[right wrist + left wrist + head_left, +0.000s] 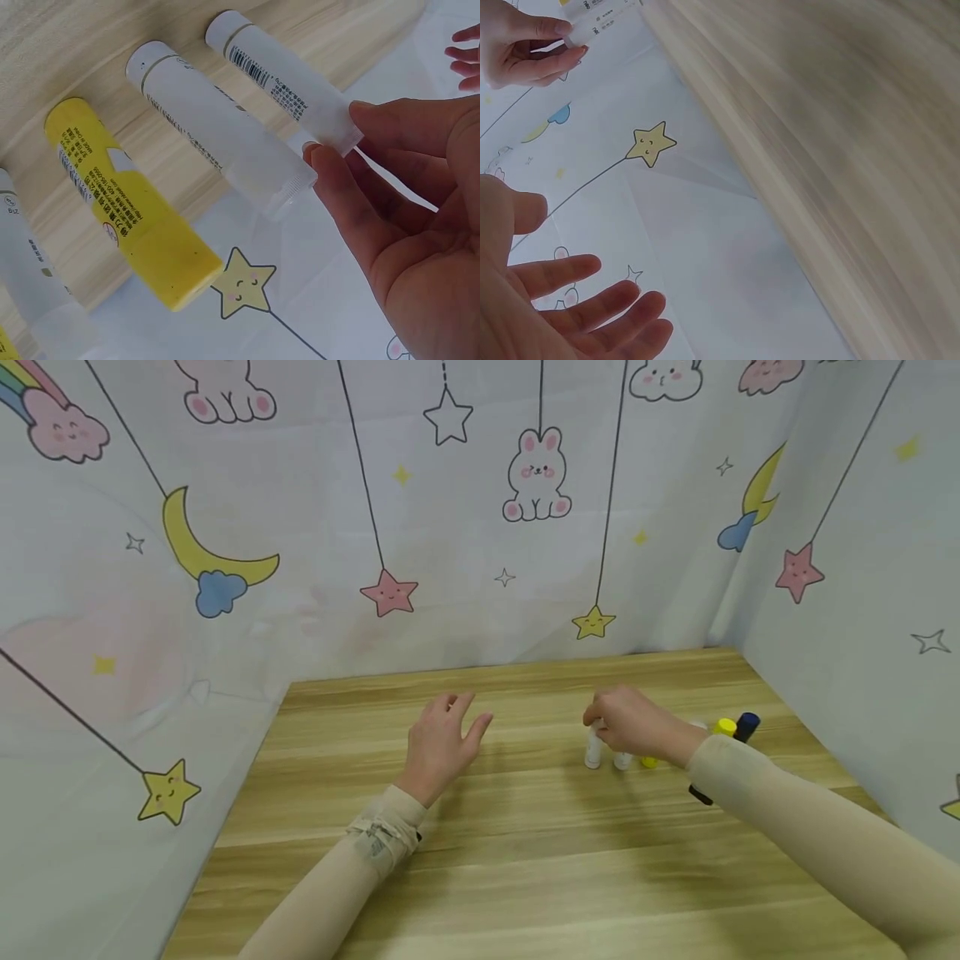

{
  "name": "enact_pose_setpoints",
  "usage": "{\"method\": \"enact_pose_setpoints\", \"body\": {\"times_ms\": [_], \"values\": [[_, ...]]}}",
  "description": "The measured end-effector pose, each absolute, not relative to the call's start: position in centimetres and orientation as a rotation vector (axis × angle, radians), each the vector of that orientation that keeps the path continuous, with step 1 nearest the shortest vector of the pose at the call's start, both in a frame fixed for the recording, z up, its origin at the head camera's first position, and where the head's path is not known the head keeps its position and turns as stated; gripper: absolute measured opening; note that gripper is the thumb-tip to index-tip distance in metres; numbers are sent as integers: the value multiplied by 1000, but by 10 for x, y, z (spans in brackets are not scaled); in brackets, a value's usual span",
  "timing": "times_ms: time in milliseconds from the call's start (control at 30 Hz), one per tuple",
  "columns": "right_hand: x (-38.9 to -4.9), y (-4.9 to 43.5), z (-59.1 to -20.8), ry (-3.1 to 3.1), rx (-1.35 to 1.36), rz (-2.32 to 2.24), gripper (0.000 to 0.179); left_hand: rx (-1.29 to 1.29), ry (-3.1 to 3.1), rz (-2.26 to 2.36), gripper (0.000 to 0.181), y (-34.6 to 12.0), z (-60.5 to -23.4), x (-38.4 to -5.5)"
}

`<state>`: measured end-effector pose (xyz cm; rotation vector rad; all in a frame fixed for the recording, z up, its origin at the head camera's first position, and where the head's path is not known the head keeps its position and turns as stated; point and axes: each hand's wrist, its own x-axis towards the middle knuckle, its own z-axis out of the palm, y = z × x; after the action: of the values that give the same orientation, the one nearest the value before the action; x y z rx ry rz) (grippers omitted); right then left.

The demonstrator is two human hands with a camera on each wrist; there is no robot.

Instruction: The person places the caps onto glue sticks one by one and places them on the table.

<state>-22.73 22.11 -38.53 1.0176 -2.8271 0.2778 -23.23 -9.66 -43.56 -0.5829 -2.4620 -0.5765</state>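
My right hand (630, 722) pinches the cap end of an upright white glue stick (281, 79) between thumb and fingertips. This stick stands on the table, leftmost of a row in the head view. Beside it, apart from the fingers, stands a second white glue stick (214, 124), then a yellow glue stick (124, 195). Another white glue stick (34, 262) shows at the left edge of the right wrist view. My left hand (442, 743) hovers over the table's middle, fingers spread and holding nothing.
Beyond my right wrist are another yellow-topped tube (724, 727) and a dark blue-topped tube (747, 725), partly hidden by the sleeve. A small black object (701, 795) shows below the wrist. The wood-grain table (510, 860) meets a printed curtain (465, 527) behind and at the sides.
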Motion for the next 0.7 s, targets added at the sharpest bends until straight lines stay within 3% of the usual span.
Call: {"method": "enact_pose_setpoints", "body": {"times_ms": [700], "values": [[-222, 224, -396, -2859, 1020, 361, 13, -594, -2464, -600, 48, -97, -439, -229]]}}
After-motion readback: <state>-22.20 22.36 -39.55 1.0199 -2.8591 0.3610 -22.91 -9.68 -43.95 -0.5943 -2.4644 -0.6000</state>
